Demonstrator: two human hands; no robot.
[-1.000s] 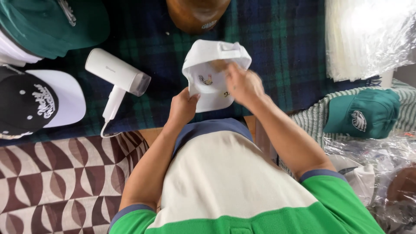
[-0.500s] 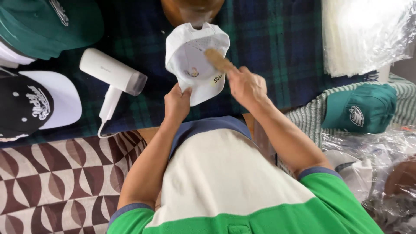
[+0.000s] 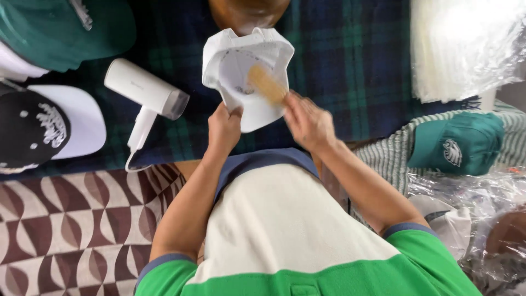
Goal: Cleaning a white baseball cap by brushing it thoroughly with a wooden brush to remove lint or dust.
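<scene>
A white cap [image 3: 246, 77] is held upside down above a dark blue-and-green plaid cloth [image 3: 350, 60], its hollow inside turned up toward the camera and its brim pointing back toward the person's chest. The left hand [image 3: 223, 129] grips the brim's near edge, fingers and thumb pinched closed on it. The right hand [image 3: 308, 121] comes in from the cap's right side with its fingers clenched around the handle of a tan wooden brush [image 3: 267, 83], whose head lies inside the cap's crown, touching the lining. Just beyond the cap, at the far edge of the view, part of a rounded brown wooden form [image 3: 247, 12] shows. Left of the cap, well apart from it, a white hair dryer [image 3: 145, 90] lies on the cloth with its nozzle pointing toward the cap and its cord [image 3: 129, 162] trailing off the near edge. Farther left sit a black-and-white cap [image 3: 46, 126] and, beyond it, a green cap [image 3: 66, 27]. To the right of the white cap a stack of clear plastic bags [image 3: 466, 46] lies on the cloth, and nearer the person another green cap [image 3: 457, 143] rests on a striped fabric [image 3: 383, 159], with crumpled clear plastic [image 3: 471, 192] beside it.
</scene>
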